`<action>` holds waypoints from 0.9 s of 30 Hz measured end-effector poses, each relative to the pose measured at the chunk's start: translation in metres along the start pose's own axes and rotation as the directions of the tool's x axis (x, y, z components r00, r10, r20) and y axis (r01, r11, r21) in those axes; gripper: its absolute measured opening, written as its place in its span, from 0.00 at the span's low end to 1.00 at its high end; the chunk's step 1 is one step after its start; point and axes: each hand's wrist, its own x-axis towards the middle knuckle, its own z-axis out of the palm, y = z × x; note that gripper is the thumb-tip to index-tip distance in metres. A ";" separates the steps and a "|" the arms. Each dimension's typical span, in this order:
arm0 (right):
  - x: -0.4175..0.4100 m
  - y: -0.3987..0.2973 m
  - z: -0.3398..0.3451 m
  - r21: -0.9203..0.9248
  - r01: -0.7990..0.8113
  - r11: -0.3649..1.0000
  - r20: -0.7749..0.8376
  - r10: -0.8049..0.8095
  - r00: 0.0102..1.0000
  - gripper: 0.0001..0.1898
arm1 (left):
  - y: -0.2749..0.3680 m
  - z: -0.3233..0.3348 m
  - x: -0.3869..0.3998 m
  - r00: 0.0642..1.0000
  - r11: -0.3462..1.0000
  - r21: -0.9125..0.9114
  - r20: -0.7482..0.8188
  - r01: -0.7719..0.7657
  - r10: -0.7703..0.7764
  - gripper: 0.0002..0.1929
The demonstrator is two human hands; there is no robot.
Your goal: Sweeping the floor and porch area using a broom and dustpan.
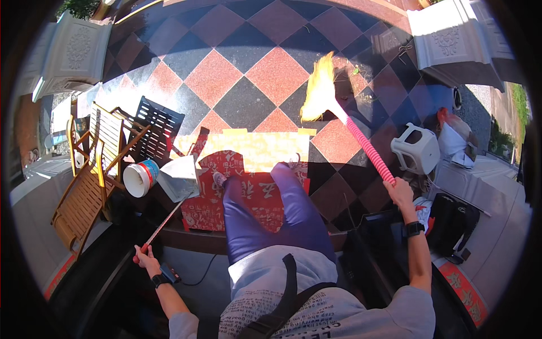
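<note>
My right hand (pixel 399 193) grips the end of a pink-wrapped handle on a straw broom (pixel 322 89). The broom's pale bristles spread over the sunlit tiles, beside a little plant debris (pixel 360 72). In my left hand (pixel 148 258) is the red grip of a long-handled dustpan (pixel 175 178). Its grey pan rests by the left edge of a red doormat (pixel 250 203), next to a white bucket (pixel 137 180). My feet are on the mat, which bears printed characters.
Wooden folding chairs (pixel 84 195) and a dark slatted crate (pixel 156 123) stand at left. At right are a white plastic stool (pixel 417 148), plastic bags (pixel 455 137) and a black backpack (pixel 453 222). Checkered floor tiles (pixel 277 76) stretch ahead between white carved pillar bases (pixel 449 40).
</note>
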 end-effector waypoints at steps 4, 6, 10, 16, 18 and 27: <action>-0.023 -0.018 0.027 -0.006 0.178 0.984 0.035 -0.178 0.983 0.23 | 0.011 0.018 0.006 0.963 0.997 -0.064 0.263 -0.046 0.061 0.18; -0.004 -0.029 0.061 0.038 0.233 0.972 0.093 -0.236 0.967 0.23 | 0.017 0.042 -0.020 0.938 0.994 -0.056 0.332 -0.089 0.103 0.18; 0.047 -0.030 0.087 -0.031 0.248 0.968 0.089 -0.245 0.966 0.23 | 0.035 0.091 -0.068 0.894 0.984 -0.030 0.413 -0.176 0.173 0.17; 0.109 0.042 0.035 -0.113 0.059 0.992 -0.108 -0.071 0.992 0.21 | 0.043 0.128 -0.090 0.590 0.816 -0.058 0.662 -0.575 0.463 0.18; 0.125 0.063 0.013 -0.119 -0.038 0.992 -0.170 0.017 0.985 0.20 | 0.062 0.154 -0.157 0.686 0.950 -0.074 0.675 -0.303 0.272 0.18; 0.071 0.079 -0.043 0.115 -0.124 0.986 -0.221 0.147 0.964 0.19 | 0.076 0.292 -0.281 0.676 0.925 0.055 0.699 -0.377 0.234 0.13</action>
